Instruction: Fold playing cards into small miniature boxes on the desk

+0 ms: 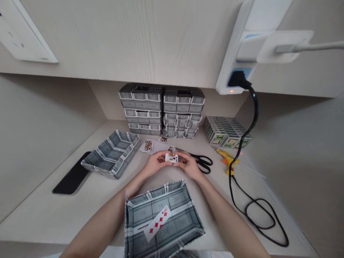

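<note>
Between my left hand (156,162) and my right hand (189,165) is a king of spades playing card (172,157), pinched at its two sides by the fingers. Its upper part looks folded back from the lower part. Behind it, a few loose playing cards (148,145) lie face up on the desk. Black-handled scissors (205,163) rest beside my right hand, their blades partly hidden. Nearest me, between my forearms, sits an open box made of playing cards (185,211), with a cut strip of a diamond card (158,223) inside.
Another open card box (114,154) stands at left, by a black phone (72,175). Stacked card boxes (142,102) line the back, with card packs (225,132) to their right. A yellow glue gun (228,159) trails its black cord (252,122) up to a power strip (233,57).
</note>
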`<state>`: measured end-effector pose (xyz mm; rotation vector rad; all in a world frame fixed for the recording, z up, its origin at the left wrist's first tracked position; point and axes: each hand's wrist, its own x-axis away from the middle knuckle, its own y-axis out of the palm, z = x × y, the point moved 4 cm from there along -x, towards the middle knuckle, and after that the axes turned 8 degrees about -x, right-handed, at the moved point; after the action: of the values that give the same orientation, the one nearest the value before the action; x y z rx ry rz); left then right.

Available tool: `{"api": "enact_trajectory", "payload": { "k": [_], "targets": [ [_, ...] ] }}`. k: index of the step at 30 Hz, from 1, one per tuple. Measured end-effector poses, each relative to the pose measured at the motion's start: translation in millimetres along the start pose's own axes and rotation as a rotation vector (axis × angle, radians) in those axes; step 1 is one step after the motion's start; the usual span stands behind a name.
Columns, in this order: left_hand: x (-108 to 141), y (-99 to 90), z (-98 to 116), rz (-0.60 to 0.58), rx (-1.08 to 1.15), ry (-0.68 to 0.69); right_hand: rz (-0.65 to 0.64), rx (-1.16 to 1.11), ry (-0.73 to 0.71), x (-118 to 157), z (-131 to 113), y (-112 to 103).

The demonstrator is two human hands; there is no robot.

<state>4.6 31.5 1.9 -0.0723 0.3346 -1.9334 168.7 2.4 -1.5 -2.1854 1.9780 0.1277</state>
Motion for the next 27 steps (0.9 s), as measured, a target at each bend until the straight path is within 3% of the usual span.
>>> {"api": "enact_trajectory", "payload": {
  "k": [8,16,27],
  "targets": [
    [1.8,2.1,2.3,-0.004,-0.085,0.037,-0.024,-0.228,0.155,-0.6,10.9,0.7],
    [1.8,1.5,0.0,0.013,-0.16,-0.004,0.077,-0.389,0.205,0.0,14.1,6.3],
    [3.6,9.5,-1.8,-0.085,0.083,-0.092,0.065,-0.368,0.209,-1.5,17.1,8.6]
  ]
}}
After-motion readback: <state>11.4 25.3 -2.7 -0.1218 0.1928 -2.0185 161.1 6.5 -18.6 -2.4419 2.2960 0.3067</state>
